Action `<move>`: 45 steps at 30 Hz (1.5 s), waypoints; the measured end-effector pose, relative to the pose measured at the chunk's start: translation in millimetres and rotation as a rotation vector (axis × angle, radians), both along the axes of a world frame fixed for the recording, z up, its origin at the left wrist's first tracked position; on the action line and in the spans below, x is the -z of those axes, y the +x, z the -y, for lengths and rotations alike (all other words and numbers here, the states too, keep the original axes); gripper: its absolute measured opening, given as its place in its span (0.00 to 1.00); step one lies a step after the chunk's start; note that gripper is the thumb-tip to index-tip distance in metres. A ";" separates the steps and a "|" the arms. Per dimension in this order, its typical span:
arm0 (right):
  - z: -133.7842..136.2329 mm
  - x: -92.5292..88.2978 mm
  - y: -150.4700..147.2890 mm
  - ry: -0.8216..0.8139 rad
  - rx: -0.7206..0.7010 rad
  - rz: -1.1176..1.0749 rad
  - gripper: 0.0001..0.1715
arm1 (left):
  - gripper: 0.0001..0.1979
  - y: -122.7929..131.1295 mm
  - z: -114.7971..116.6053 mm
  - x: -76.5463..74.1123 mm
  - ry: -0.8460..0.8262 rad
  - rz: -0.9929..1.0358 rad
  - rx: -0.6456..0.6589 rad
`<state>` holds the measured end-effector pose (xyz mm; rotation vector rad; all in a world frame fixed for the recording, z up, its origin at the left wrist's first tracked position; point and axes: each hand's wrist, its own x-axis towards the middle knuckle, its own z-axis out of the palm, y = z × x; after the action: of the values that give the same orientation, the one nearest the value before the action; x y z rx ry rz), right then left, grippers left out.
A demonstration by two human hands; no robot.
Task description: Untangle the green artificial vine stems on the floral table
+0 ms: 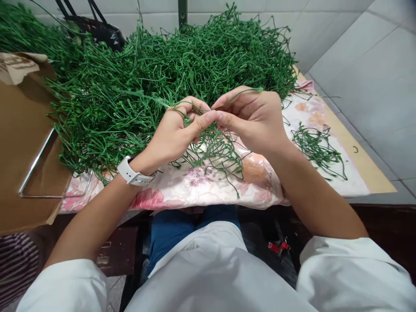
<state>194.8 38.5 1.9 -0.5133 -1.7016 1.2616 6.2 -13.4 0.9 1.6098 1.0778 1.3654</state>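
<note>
Both hands meet over the table's near middle, pinching one thin green stem [234, 96] between thumbs and forefingers. My left hand [180, 128], with a white-strapped watch at the wrist, is closed on the stem's left part. My right hand [255, 119] is closed on it close by, the fingertips of the two hands nearly touching. The stem's right end, with a paler green tip, passes over the right forefinger. A big tangled heap of green stems [182, 65] with small buds lies just behind the hands. Looser stems [224, 154] lie on the cloth below them.
A floral cloth [201, 186] covers the table. At the right lies a small separate bunch of stems [320, 149]. A brown cardboard box [26, 143] and a bent metal wire frame [35, 162] stand at the left. A black bag [97, 30] rests behind the heap, near the tiled wall.
</note>
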 end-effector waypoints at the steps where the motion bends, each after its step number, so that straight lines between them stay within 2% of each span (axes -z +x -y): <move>1: 0.1 1.3 0.9 0.028 0.013 0.011 0.19 | 0.20 -0.8 0.0 -0.7 -0.013 -0.016 0.017; 6: -0.3 5.3 6.1 0.209 0.059 0.124 0.14 | 0.21 -1.9 2.3 -8.8 0.006 -0.082 0.082; 10: 1.9 0.7 7.1 0.320 0.072 0.196 0.09 | 0.22 -0.1 3.0 -7.5 -0.024 -0.011 0.156; 14: 5.0 -2.3 7.1 0.346 0.083 0.198 0.08 | 0.25 2.9 4.5 -4.4 -0.061 0.096 0.194; 19: 8.7 -3.5 6.9 0.288 0.089 0.237 0.09 | 0.28 5.4 4.9 -6.2 -0.070 0.114 0.220; 25: 13.5 -5.3 4.9 0.389 0.079 0.225 0.10 | 0.27 4.1 2.8 -5.8 -0.030 0.095 0.244; 29: 0.5 -1.7 1.7 0.299 0.152 0.097 0.10 | 0.26 3.2 8.9 -10.8 0.055 -0.010 0.191; 32: -14.8 1.6 -1.1 0.231 0.143 -0.003 0.20 | 0.27 2.4 9.3 -10.2 0.119 -0.055 0.151; 35: -22.6 1.1 -1.1 0.173 0.100 -0.022 0.26 | 0.26 1.4 3.1 -3.5 0.090 -0.021 0.143; 40: -14.0 -7.7 4.2 0.100 -0.049 -0.057 0.26 | 0.24 0.0 -6.1 2.3 0.177 0.105 0.051; 45: -0.3 -10.1 0.4 0.040 -0.097 -0.004 0.22 | 0.23 0.5 -1.6 -4.7 0.162 0.068 0.083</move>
<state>195.2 38.8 11.9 -0.4085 -1.7624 1.2936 6.7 -11.8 5.6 1.6913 0.8700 1.4716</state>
